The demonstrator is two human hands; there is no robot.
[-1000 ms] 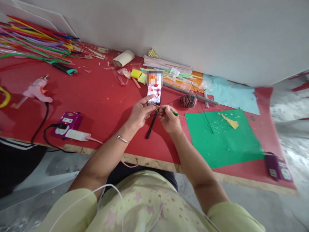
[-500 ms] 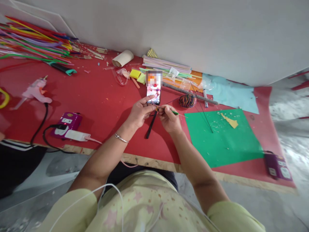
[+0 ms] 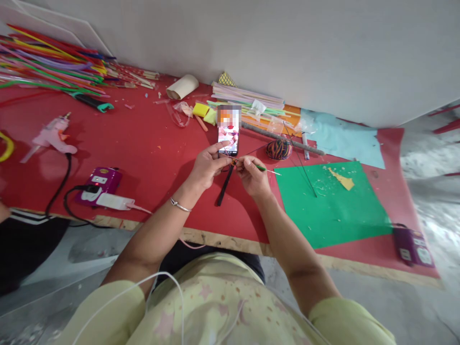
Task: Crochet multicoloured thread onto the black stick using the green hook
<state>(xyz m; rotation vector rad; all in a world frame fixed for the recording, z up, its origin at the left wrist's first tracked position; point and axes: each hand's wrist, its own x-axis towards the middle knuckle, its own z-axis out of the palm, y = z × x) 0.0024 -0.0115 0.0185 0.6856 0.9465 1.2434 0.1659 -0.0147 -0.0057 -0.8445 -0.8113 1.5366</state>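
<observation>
My right hand [image 3: 252, 175] is closed around a crochet hook [image 3: 261, 168] with a green grip; its thin metal end sticks out to the right. Close against it, my left hand [image 3: 210, 165] pinches thin yarn between thumb and fingers, with some fingers raised. A small piece of yarn work lies between the fingertips, too small to make out. The yarn runs toward a multicoloured yarn ball [image 3: 279, 149] on the right. Just beyond my hands a lit phone [image 3: 229, 136] shows a picture. Below them a black strip [image 3: 224, 188] lies on the red tabletop [image 3: 143, 143].
Left are a pink glue gun [image 3: 53, 134], a purple power socket [image 3: 102, 184] with cords, and pipe cleaners [image 3: 53, 62]. A grey stick [image 3: 266, 132], a green sheet [image 3: 334, 211] and another purple socket [image 3: 413, 245] lie right. Part of another person's hand [image 3: 3, 212] shows at far left.
The crochet hook has slid very slightly to the right in my right fingers. My left hand stays nearly in place. The other person's hand at the far left has shifted a little.
</observation>
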